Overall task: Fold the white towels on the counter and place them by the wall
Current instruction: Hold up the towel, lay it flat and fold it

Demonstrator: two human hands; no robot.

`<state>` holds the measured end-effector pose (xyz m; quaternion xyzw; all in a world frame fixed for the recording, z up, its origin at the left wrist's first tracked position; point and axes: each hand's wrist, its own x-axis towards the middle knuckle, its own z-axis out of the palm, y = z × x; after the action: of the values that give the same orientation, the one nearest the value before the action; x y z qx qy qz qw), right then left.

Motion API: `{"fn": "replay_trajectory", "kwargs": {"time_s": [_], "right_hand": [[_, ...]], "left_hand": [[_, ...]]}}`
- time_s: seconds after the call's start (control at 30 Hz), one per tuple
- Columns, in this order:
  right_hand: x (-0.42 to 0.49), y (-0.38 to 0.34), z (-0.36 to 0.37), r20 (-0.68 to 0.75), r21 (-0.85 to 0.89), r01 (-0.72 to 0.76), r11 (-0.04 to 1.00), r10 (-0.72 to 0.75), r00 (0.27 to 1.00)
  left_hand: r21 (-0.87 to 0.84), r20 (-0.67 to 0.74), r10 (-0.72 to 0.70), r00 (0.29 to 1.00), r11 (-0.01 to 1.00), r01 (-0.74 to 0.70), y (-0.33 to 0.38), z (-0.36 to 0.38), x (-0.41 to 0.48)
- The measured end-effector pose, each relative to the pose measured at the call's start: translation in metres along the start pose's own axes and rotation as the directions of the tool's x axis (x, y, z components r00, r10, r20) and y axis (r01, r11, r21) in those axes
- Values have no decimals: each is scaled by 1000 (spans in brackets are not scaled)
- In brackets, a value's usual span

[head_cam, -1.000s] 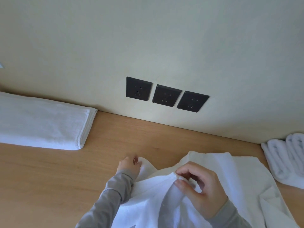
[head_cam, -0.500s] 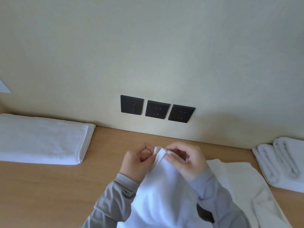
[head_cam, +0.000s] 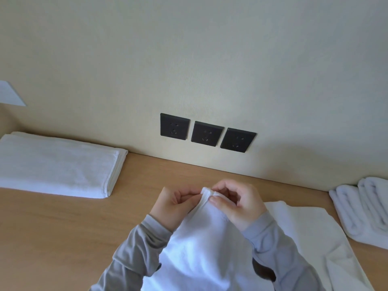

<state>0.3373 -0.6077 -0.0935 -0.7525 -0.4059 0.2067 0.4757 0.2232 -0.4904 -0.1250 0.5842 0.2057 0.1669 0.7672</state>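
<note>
A white towel [head_cam: 205,244] hangs lifted off the wooden counter [head_cam: 63,238], its top edge bunched between my hands. My left hand [head_cam: 174,206] pinches that edge from the left, and my right hand [head_cam: 237,202] pinches it from the right, the two almost touching. The towel's lower part runs out of the frame at the bottom. A second loose white towel [head_cam: 304,232] lies flat on the counter to the right, partly behind my right sleeve. A folded white towel [head_cam: 56,164] lies against the wall at the left.
Rolled or folded white towels [head_cam: 365,208] sit by the wall at the far right. Three dark wall sockets [head_cam: 206,133] are set low in the cream wall above the counter's back edge. Bare counter shows between the folded towel and my hands.
My hands came together from apart and lifted the towel's edge off the counter. Since half a second ago they hold nearly still, pinching the same bunched edge.
</note>
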Motion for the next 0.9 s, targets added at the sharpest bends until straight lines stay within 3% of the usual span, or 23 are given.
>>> {"fn": "replay_trajectory", "kwargs": {"time_s": [0.1,0.23,0.33,0.43,0.57,0.67,0.73,0.83,0.9], "right_hand": [[-3,3,2,-78,-74,42,996,-48,996],[-6,7,3,118,-163,58,985,-38,992],[-8,10,-5,58,-217,142,966,-133,989],[-20,15,-31,-51,-124,160,979,-168,985],[-52,22,-76,-87,73,152,986,-146,986],[-70,27,-96,-90,15,144,990,-142,986],[-77,31,-97,-103,0,104,995,-103,989],[-84,41,-90,-179,-7,55,998,-55,982],[-86,48,-89,-287,16,30,999,-24,958]], "left_hand": [[58,3,49,999,997,-49,-1,1,-1],[107,21,79,997,991,-81,-1,-3,-3],[158,48,93,994,982,-100,3,-7,-2],[174,-6,75,997,982,-73,4,-23,-1],[388,51,-29,998,922,6,-23,-54,-17],[635,108,-219,970,765,102,-74,-58,-39],[783,69,-241,968,615,98,-103,-58,-51],[883,183,-6,983,441,-162,-114,-59,-60],[896,262,185,947,319,-310,-110,-62,-65]]}}
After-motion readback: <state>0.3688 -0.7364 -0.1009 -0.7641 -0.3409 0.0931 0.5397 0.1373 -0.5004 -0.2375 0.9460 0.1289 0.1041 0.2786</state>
